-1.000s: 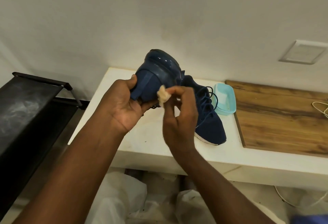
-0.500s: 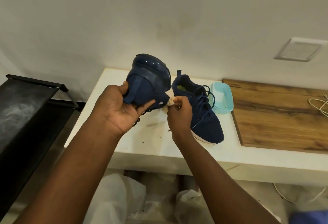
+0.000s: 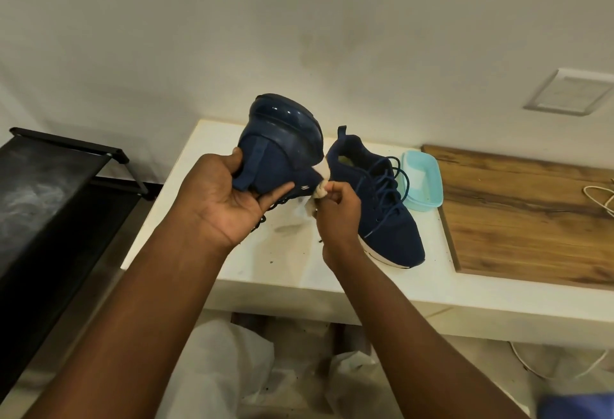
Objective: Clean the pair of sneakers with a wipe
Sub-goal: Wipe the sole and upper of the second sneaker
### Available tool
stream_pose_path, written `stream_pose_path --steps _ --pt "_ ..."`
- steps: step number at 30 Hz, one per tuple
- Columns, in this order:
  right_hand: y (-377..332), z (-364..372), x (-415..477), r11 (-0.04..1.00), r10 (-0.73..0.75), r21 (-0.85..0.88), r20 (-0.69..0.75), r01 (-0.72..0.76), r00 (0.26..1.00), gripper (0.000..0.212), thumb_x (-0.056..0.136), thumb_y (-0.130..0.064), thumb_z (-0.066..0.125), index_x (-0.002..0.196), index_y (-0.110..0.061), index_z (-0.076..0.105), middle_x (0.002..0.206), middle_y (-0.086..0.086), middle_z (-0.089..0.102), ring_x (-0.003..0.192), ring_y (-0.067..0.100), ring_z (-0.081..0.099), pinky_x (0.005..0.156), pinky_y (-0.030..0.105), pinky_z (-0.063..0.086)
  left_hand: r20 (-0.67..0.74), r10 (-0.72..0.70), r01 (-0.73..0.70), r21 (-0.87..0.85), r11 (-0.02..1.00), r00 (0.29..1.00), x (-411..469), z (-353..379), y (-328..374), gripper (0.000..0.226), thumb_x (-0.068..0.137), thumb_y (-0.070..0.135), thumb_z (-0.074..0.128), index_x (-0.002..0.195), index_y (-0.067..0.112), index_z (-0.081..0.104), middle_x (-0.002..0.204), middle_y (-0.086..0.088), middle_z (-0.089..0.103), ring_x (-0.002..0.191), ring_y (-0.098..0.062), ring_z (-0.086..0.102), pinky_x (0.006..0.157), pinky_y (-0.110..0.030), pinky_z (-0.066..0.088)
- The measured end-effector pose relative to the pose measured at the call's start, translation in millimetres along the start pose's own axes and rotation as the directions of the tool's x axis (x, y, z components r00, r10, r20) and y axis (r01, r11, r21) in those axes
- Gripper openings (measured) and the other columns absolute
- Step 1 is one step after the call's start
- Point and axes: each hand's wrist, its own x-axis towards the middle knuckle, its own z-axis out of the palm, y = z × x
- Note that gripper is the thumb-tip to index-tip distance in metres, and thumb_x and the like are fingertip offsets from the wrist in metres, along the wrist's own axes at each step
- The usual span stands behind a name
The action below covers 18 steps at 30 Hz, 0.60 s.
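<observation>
Our left fingers point(image 3: 277, 193) curled round the sneaker point(image 3: 282, 152) heel, our right fingers point(image 3: 336, 188) pinching the wipe point(image 3: 320, 185) against its side, just beside them

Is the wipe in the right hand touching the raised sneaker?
Touching. The head view shows the wipe, pinched by the right hand, pressed against the raised sneaker.

Left hand point(image 3: 229, 199) grips the sneaker point(image 3: 282, 149) (palm up); right hand point(image 3: 335, 216) pinches the wipe point(image 3: 320, 186).

Plain off-white wall point(image 3: 299, 19) behind a white counter point(image 3: 282, 262) — black rack point(image 3: 50, 202) left, wooden board point(image 3: 531, 219) right
</observation>
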Motion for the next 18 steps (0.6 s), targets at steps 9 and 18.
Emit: stream_pose_path --steps 9,18 --pt "-70.7 4.3 -48.2 0.787 -0.616 0.024 0.085 0.617 0.783 0.027 0.093 -0.002 0.057 0.095 -0.029 0.057 0.102 0.001 0.061 0.097 0.013 0.059 0.078 0.026 0.053 0.013 -0.01 0.01 0.006 1.0 1.0 -0.3 -4.1 -0.2 0.035 0.111 0.023 0.039 0.134 0.006 0.059 0.118 -0.026 0.073 0.095 -0.044 0.076 0.062 -0.055 0.063" --pt "-38.6 -18.9 -4.2 0.998 -0.037 0.051 0.055 0.034 0.998 0.02 0.091 -0.004 0.055 0.095 -0.019 0.067 0.091 0.002 0.069 0.088 0.019 0.065 0.086 0.046 0.057 -0.062 0.118 -0.096 0.288 0.953 0.991 -2.8 -5.6 -3.1 0.027 0.108 0.018 0.046 0.124 0.011 0.066 0.116 -0.015 0.076 0.107 -0.038 0.072 0.085 -0.059 0.062"
